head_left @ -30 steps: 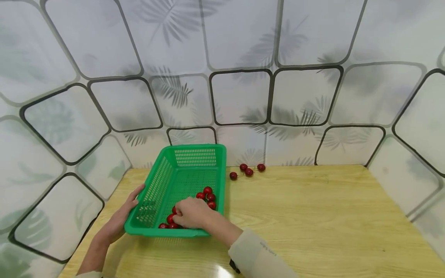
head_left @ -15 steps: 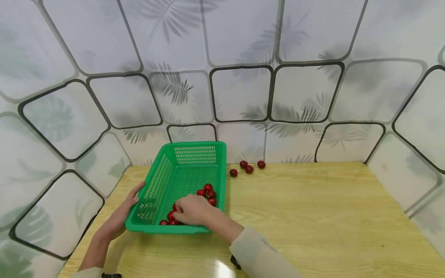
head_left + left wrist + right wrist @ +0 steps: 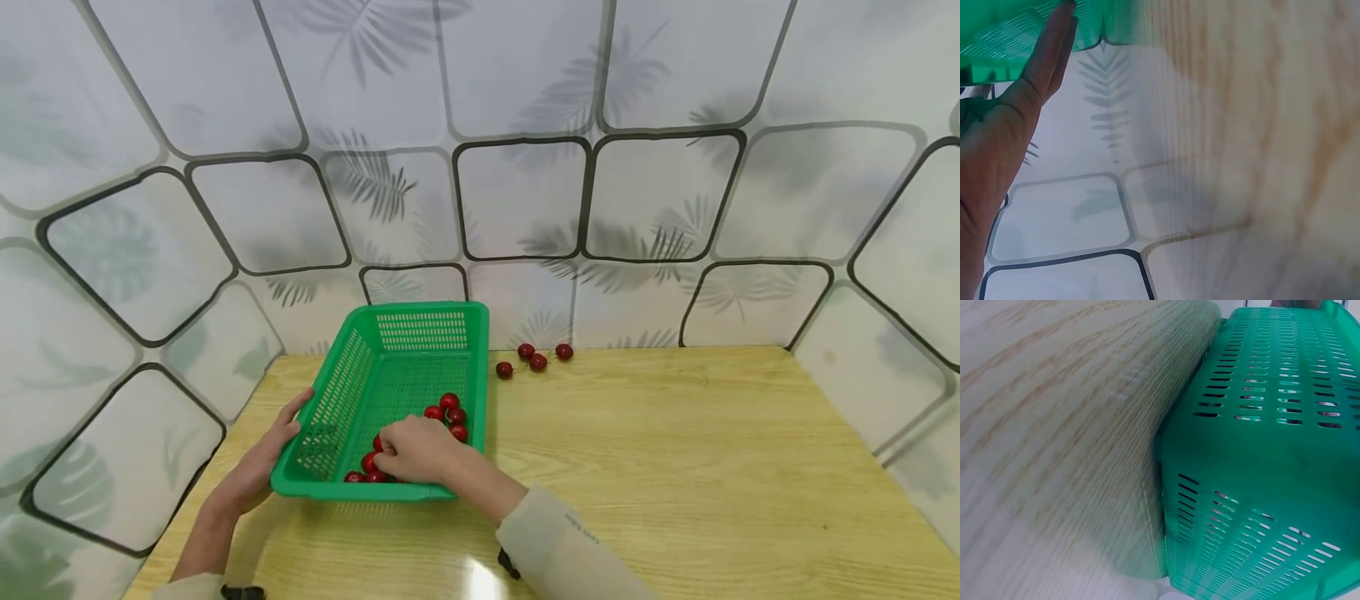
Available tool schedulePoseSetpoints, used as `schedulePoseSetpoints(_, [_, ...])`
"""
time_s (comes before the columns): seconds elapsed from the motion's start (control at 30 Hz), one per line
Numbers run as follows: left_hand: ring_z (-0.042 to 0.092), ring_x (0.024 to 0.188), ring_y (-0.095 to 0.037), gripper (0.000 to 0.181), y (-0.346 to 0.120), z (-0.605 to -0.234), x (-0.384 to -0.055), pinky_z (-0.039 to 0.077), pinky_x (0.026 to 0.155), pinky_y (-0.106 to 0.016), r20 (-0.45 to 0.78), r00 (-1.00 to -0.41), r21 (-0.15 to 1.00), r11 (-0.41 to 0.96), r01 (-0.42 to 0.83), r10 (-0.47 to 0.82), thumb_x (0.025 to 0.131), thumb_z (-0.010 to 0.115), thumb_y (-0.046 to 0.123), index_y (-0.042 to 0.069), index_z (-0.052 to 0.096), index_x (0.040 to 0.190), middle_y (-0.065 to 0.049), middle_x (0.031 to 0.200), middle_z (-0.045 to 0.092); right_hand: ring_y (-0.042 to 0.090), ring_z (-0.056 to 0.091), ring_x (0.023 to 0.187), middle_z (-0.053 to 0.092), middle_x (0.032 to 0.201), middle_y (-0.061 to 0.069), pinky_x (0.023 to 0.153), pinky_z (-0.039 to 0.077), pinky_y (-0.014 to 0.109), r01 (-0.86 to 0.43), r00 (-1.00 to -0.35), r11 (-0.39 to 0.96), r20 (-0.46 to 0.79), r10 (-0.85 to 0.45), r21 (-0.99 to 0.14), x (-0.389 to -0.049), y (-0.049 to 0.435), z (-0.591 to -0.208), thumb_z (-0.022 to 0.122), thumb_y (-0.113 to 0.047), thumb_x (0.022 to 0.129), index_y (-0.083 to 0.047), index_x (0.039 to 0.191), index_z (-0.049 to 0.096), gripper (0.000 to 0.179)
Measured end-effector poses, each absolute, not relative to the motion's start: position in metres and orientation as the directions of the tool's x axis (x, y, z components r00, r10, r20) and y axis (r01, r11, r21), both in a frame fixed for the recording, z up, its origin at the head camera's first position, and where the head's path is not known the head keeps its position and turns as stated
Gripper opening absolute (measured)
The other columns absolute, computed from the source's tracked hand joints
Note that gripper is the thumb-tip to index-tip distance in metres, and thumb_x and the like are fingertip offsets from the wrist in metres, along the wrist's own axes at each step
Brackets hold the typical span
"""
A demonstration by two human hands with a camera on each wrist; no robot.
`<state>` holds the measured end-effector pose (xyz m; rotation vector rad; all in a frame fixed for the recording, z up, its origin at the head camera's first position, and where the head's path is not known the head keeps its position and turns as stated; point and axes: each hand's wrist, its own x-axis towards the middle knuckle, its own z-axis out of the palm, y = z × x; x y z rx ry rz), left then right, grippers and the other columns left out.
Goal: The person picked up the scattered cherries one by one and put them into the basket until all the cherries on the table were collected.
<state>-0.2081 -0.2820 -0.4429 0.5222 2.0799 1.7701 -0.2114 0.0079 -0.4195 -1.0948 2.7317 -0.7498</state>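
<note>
A green plastic basket [image 3: 408, 493] with slotted walls stands on the wooden table, toward the left. My left hand [image 3: 258, 467] lies against its outer left wall, and in the left wrist view straight fingers [image 3: 1054, 50] touch the green plastic. Inside the basket, near its front wall, my right hand [image 3: 416, 450] is down among red cherries [image 3: 370, 462]. Its fingers look curled; their tips are hidden and I cannot tell whether they hold a cherry. More cherries [image 3: 457, 415] lie just beyond that hand. The right wrist view shows the basket's outer wall [image 3: 1260, 450] close up.
Several dark red cherries [image 3: 537, 362] with stems lie on the table [image 3: 675, 467] behind and right of the basket, close to the wall. A patterned covering [image 3: 517, 208] with leaf prints rises around the table's back and sides.
The whole scene shifts slightly upward in the head view. Both hands, the basket and the cherries keep their places relative to each other.
</note>
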Motion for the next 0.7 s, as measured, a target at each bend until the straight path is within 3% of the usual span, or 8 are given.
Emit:
schedulePoseSetpoints(0.3, [0.053,0.117,-0.007,0.056,-0.2816,-0.4409,-0.2084,0.051,0.088,-0.029,-0.024,-0.864,0.987,0.151,0.06,0.502,0.112,0.016,0.026,0.02,-0.012,0.16,-0.026,0.155,-0.006,0.002,0.032,0.047,0.033,0.051,-0.01,0.044,0.025,0.019,-0.615,-0.738,0.621,0.077,-0.67,-0.486,-0.2118,0.008,-0.4196,0.061,-0.026,0.097,-0.019,0.059,0.04,0.044])
schedulePoseSetpoints(0.53, [0.052,0.117,-0.005,0.058,-0.2804,-0.4388,-0.2073,0.053,0.086,-0.031,-0.062,-0.874,0.987,0.16,0.018,0.481,0.112,0.022,0.027,0.026,-0.009,0.161,-0.022,0.158,-0.016,0.003,0.033,0.048,0.035,0.051,-0.01,0.045,0.026,0.019,-0.619,-0.735,0.611,0.09,-0.672,-0.492,-0.212,0.0086,-0.4203,0.061,-0.025,0.098,-0.019,0.06,0.041,0.043])
schedulePoseSetpoints(0.7, [0.059,0.111,-0.013,0.059,-0.2811,-0.4393,-0.207,0.055,0.082,-0.034,-0.086,-0.874,0.992,0.125,-0.029,0.478,0.112,0.026,0.025,0.029,-0.009,0.16,-0.023,0.156,-0.011,0.002,0.032,0.047,0.033,0.051,-0.01,0.045,0.026,0.019,-0.623,-0.735,0.612,0.099,-0.67,-0.487,-0.2129,0.0082,-0.4208,0.06,-0.026,0.098,-0.02,0.06,0.04,0.044])
